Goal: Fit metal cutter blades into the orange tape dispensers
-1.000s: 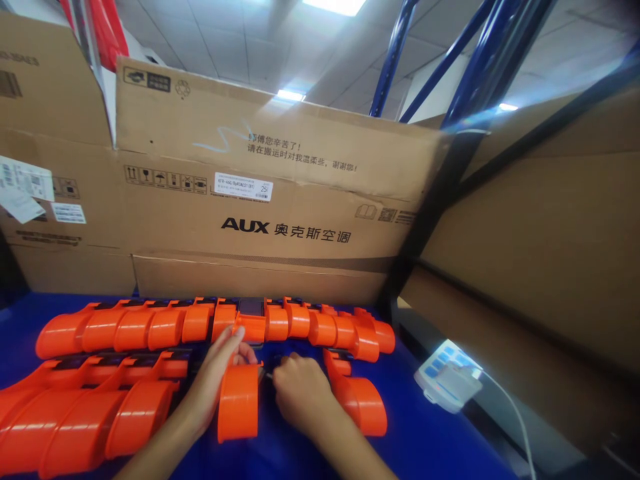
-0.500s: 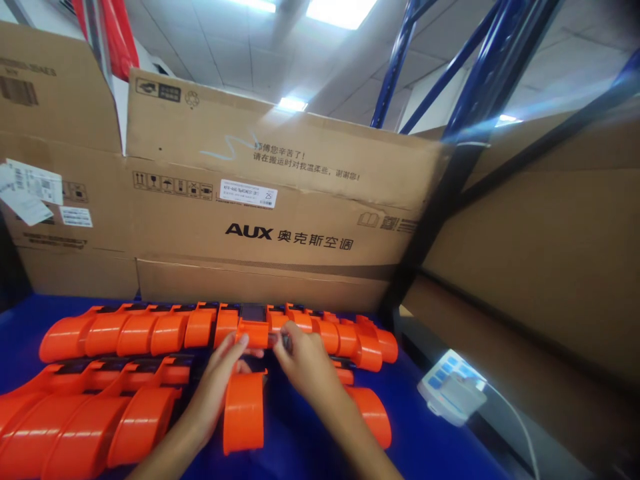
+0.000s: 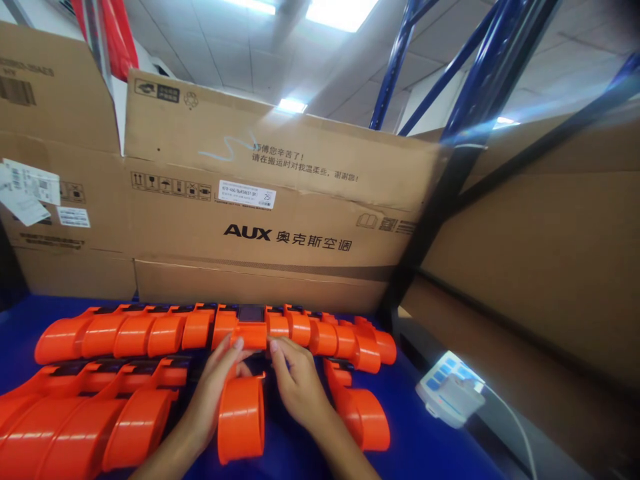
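My left hand (image 3: pixel 220 373) is closed around the upper part of an orange plastic tape dispenser (image 3: pixel 241 423), whose wide ring hangs down toward me. Its flat orange head (image 3: pixel 251 335) faces up between my two hands. My right hand (image 3: pixel 297 381) is at the right end of that head, thumb and fingers drawn together. Whatever lies between those fingertips is hidden. Similar orange dispensers with dark parts stand in a back row (image 3: pixel 166 333) behind my hands. More lie in a front row (image 3: pixel 85 427) to the left, and another dispenser (image 3: pixel 369 417) rests right of my right forearm.
A blue surface (image 3: pixel 420 453) lies under the dispensers. Cardboard (image 3: pixel 190 227) with AUX print stands behind them. A dark and blue rack post (image 3: pixel 440 180) rises at right. A white power strip (image 3: pixel 453 390) with a cable sits near the right edge.
My right hand's fingers have drawn in close to the dispenser's head; the small dark piece seen at them before no longer shows. The dispenser's ring has turned slightly toward me and sits slightly lower.
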Demonstrator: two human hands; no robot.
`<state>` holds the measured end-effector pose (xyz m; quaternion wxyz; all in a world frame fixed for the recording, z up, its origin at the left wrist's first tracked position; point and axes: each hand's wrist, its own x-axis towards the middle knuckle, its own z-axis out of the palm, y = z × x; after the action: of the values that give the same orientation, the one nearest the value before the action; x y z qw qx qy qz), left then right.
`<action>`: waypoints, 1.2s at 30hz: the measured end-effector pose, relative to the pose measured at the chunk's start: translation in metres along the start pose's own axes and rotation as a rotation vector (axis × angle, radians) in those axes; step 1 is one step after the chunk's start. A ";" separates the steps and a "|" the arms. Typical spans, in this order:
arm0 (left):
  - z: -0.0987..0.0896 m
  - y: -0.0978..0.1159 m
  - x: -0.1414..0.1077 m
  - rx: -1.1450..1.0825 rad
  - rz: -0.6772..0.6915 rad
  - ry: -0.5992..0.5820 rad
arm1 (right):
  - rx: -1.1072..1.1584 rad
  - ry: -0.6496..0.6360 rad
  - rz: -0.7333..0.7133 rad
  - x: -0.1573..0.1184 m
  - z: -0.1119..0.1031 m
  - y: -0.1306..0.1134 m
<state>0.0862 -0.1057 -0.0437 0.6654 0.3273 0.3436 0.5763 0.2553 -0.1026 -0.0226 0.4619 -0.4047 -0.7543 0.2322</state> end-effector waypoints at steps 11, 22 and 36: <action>-0.003 -0.006 0.004 0.058 0.021 -0.009 | 0.376 0.199 0.193 0.002 0.012 0.013; -0.004 -0.007 0.012 0.137 0.059 0.077 | 0.605 0.376 0.235 0.006 0.006 0.021; -0.006 -0.011 0.013 0.085 0.038 0.112 | 0.615 0.318 0.277 0.004 0.005 0.014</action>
<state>0.0888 -0.0938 -0.0568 0.6195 0.3290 0.3981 0.5912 0.2555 -0.0915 -0.0329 0.6376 -0.3761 -0.5062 0.4424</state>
